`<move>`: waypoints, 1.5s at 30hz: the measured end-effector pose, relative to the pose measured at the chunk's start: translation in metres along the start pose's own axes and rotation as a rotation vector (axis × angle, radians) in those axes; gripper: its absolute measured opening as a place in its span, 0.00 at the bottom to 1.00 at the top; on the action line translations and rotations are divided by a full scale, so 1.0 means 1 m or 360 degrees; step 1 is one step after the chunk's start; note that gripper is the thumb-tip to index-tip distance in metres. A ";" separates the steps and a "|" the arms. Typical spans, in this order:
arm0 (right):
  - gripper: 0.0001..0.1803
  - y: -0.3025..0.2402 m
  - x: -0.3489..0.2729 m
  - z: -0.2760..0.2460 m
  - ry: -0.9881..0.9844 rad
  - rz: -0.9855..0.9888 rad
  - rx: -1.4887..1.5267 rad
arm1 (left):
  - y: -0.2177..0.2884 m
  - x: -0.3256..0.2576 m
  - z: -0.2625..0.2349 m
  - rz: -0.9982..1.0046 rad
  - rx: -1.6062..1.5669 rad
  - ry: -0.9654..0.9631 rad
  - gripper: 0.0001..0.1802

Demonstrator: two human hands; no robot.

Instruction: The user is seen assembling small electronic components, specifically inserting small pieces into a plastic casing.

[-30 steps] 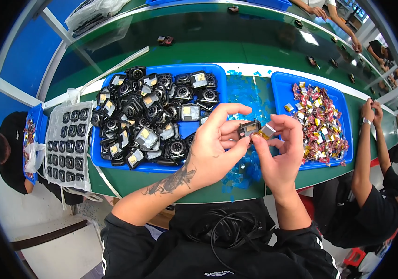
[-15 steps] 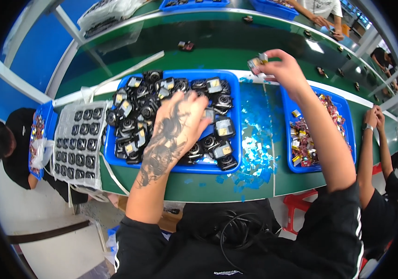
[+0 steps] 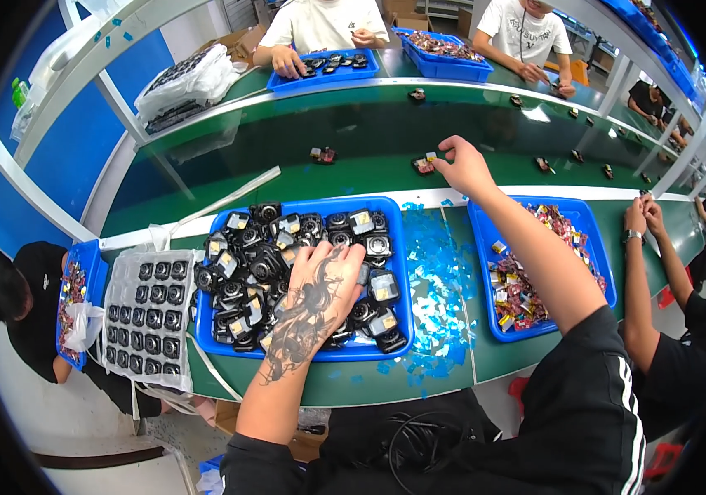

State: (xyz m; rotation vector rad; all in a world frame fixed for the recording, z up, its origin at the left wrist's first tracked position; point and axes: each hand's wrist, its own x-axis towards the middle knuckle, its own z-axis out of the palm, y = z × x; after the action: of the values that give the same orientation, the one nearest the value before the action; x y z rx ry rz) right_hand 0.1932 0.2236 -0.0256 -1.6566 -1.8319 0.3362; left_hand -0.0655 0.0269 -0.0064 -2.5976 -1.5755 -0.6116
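Note:
My left hand (image 3: 320, 285) is bent down into a blue bin (image 3: 204, 342) heaped with black dash-camera-like units (image 3: 266, 266), each with a round lens or pale square. Its fingers are curled and their tips are hidden among the units. My right hand (image 3: 464, 169) reaches over the green conveyor belt (image 3: 237, 157), its thumb and index finger apart. Just left of those fingertips a small circuit board assembly (image 3: 424, 165) with a yellow-and-silver part lies on the belt. Whether the thumb still touches it is hard to tell.
Beneath my right forearm is a blue bin (image 3: 497, 330) of reddish circuit pieces. Blue film scraps (image 3: 440, 322) litter the tabletop between the bins. Left stands a white tray (image 3: 147, 318) of black units. Another assembly (image 3: 322, 155) rests on the belt. Co-workers sit across and at both sides.
My right hand has set the circuit board assembly down on the belt and its fingers have parted. The left hand stays in the bin. The view has tilted up, showing more of the far side.

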 end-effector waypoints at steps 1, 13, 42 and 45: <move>0.17 -0.006 -0.011 -0.009 -0.0172 -0.0080 0.0156 | 0.000 0.002 0.001 0.0010 0.0046 -0.0041 0.19; 0.06 -0.071 -0.212 -0.096 -0.0929 -0.0398 0.0883 | -0.012 0.011 0.004 0.0307 0.0201 -0.0049 0.07; 0.10 0.017 -0.208 -0.125 0.0280 -0.0187 -0.0616 | 0.073 0.013 0.016 -0.0902 -0.2808 -0.0229 0.17; 0.08 0.037 -0.208 -0.125 0.0073 -0.0258 -0.0512 | 0.068 0.014 0.017 -0.0951 -0.2877 -0.0192 0.17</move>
State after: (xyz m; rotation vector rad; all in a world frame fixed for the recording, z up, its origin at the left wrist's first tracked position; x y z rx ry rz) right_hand 0.2990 0.0028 -0.0105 -1.6908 -2.0508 -0.0709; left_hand 0.0043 0.0098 -0.0060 -2.5678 -2.4018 -3.1583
